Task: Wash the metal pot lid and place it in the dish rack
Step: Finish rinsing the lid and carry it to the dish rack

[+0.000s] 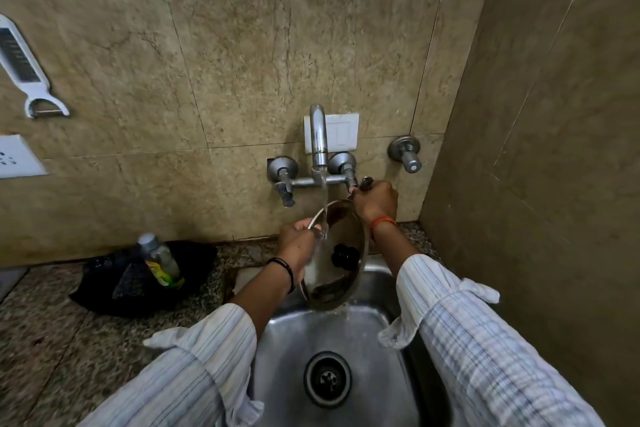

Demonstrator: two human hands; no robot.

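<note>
Head camera looks down on a steel sink [287, 340] set in a speckled stone table [52, 340], with a tiled wall behind. At the middle of the view, the metal pot lid [337, 274] is held tilted over the sink's far edge, under the tap [318, 135]. Its top side, carrying a black knob [345, 256], faces toward the camera and slightly toward 3 o'clock. As seen here the lid's outline is an oval whose long axis runs from about 12 o'clock, near the tap, down to about 6 o'clock over the basin. A stream of water [325, 208] falls from the spout onto the upper left part of the lid and runs off its lower rim into the sink.

The left hand [298, 239] is at the lid's 10 o'clock edge, fingers curled around the rim, gripping it. The right hand [375, 201] is up at about 1 o'clock from the lid, fingers closed around the right tap handle [365, 182] on the wall fitting. Striped sleeves cover both forearms, rolled back from the wrists.

At 9 o'clock from the lid, well apart on the table, a clear bottle [161, 260] with a yellow-green label leans in a black bag [138, 281]. A white peeler [26, 69] hangs on the wall at far 10 o'clock. The drain [327, 378] sits at 6 o'clock in the basin.
</note>
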